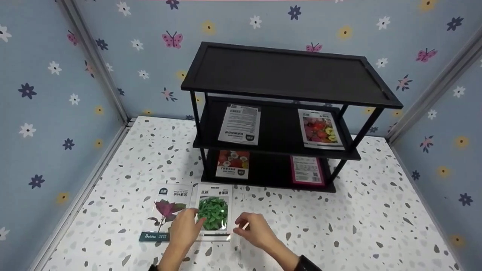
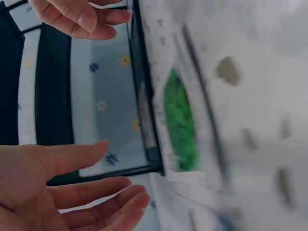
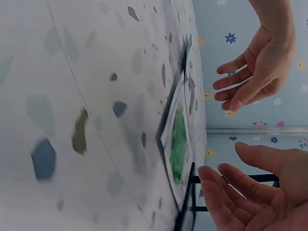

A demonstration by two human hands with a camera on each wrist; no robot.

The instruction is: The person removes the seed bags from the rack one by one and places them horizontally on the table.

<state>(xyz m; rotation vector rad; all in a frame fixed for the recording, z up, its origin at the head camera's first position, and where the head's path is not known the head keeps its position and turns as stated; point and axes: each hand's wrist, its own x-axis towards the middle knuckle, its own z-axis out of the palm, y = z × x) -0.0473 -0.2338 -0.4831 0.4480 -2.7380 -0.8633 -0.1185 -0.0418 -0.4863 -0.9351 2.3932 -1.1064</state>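
Note:
Two seed packets lie side by side on the speckled white table (image 1: 339,233): one showing green leaves (image 1: 213,212) and, to its left, one showing a purple-leaved plant (image 1: 164,212). My left hand (image 1: 184,229) hovers over the seam between them, fingers relaxed and holding nothing. My right hand (image 1: 253,227) hangs just right of the green packet, fingers loosely bent and empty. In the left wrist view the left hand (image 2: 72,192) is spread open beside the green packet (image 2: 180,127). The right wrist view shows the right hand (image 3: 250,192) open above the green packet (image 3: 179,144).
A black three-tier shelf (image 1: 286,71) stands behind the packets. Its middle tier holds a white printed packet (image 1: 240,124) and a red-flower packet (image 1: 321,129). The bottom tier holds a flower packet (image 1: 232,164) and a pink-edged packet (image 1: 306,170). Floral walls enclose three sides.

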